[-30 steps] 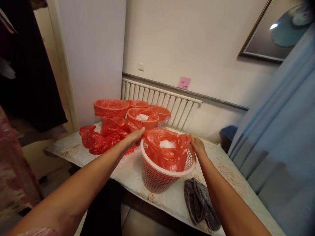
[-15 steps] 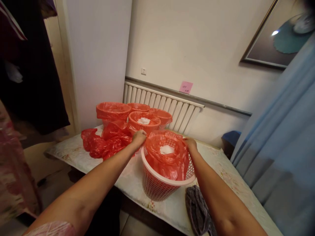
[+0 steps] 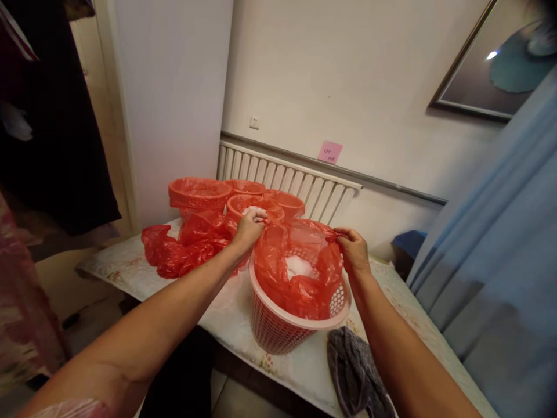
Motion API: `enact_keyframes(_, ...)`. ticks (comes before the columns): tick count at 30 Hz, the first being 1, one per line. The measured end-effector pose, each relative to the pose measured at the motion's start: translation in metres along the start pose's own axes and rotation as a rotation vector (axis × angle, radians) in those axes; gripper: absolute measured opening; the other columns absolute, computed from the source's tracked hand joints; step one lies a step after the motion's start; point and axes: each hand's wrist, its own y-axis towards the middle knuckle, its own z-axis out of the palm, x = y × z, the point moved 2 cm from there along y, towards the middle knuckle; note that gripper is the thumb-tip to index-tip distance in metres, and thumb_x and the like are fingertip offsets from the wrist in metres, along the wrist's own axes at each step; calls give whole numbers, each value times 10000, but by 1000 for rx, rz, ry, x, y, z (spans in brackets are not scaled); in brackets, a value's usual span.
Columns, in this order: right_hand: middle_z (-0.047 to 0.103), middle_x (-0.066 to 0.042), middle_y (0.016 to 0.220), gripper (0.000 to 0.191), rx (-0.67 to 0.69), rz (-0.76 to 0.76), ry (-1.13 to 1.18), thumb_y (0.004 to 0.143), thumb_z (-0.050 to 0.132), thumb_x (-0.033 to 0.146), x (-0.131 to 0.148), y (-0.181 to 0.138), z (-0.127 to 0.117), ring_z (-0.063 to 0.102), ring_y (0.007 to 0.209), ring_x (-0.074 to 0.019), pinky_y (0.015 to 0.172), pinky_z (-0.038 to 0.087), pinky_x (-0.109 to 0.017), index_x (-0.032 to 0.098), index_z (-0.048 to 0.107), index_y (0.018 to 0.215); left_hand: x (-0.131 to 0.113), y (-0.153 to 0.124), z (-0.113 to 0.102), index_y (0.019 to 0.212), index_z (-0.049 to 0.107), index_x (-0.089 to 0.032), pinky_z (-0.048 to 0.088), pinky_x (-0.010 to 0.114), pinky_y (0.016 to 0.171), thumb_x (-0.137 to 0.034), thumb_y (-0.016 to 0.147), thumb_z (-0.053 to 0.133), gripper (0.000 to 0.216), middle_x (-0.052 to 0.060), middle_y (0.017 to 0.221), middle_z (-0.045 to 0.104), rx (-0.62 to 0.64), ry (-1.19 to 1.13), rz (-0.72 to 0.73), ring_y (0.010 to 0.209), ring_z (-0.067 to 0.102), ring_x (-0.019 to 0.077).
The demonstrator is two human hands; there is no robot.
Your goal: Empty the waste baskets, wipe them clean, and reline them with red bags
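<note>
Bag: red plastic bag is sitting in the white basket at the table's near edge.
Hands: left hand and right hand are each pinching its raised rim.
Risk: thin film is likely tearing if pulled unevenly; basket tipping off edge.

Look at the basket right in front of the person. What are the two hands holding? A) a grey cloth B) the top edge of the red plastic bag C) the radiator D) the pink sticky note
B: the left hand and right hand each pinch the red plastic bag, holding its top edge above the basket.
</note>
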Motion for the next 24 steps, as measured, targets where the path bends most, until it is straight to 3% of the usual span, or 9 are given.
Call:
enact_keyframes(6, 691, -22, 727, 375, -134, -52, -271, 542, 499, 205, 2, 10, -72, 617, 608, -157, 543, 467, -251, 160, 699, 856, -11, 2, -43, 810, 591, -178, 423, 224, 567, -53, 577, 488, 284, -16, 683, 628, -93, -23, -30, 575, 563, 128)
enact_keyframes(9, 704, -34, 778, 352, -127, -98, -441, 557, 487, 219, -9, 11, -97, 630, 699, -175, 625, 489, -279, 181, 712, 825, -12, -2, -55, 779, 585, -173, 388, 212, 530, -60, 573, 502, 250, -15, 663, 621, -104, -27, -49, 544, 532, 118)
enact_keyframes(11, 711, -41, 814, 339, -68, -64, -434, 565, 498, 224, -14, 6, -107, 631, 736, -180, 658, 494, -289, 186, 712, 825, -13, -7, -60, 792, 598, -169, 386, 205, 521, -85, 591, 532, 228, -15, 664, 619, -76, -39, -56, 536, 524, 110)
enact_keyframes(14, 716, -52, 862, 459, 85, 162, -176, 564, 567, 222, -19, -6, -118, 647, 716, -179, 636, 504, -294, 189, 680, 1008, -10, -12, -69, 899, 635, -157, 442, 216, 566, -166, 634, 599, 268, 10, 740, 650, 84, -207, -144, 585, 564, 111)
enact_keyframes(17, 706, -92, 1027, 634, 213, 324, -9, 561, 653, 210, -23, -21, -134, 676, 847, -209, 725, 532, -333, 207, 603, 1193, -1, -21, -82, 1016, 639, -158, 506, 254, 703, -188, 618, 659, 400, 73, 947, 692, 275, -398, -259, 789, 644, 152)
enact_keyframes(21, 619, -96, 1257, 688, 386, 294, -136, 548, 706, 185, -29, -38, -142, 606, 1110, -263, 886, 507, -416, 249, 589, 1223, 2, -40, -83, 1115, 629, -226, 508, 312, 865, -113, 546, 732, 590, 88, 1103, 689, 526, -272, -208, 1060, 621, 233)
enact_keyframes(24, 613, -76, 1266, 673, 440, 192, -281, 522, 754, 186, -28, -46, -126, 563, 1177, -287, 955, 465, -474, 246, 611, 1177, -7, -54, -66, 1033, 667, -231, 523, 354, 853, -68, 455, 766, 609, 70, 1013, 722, 648, -114, -173, 1000, 643, 270)
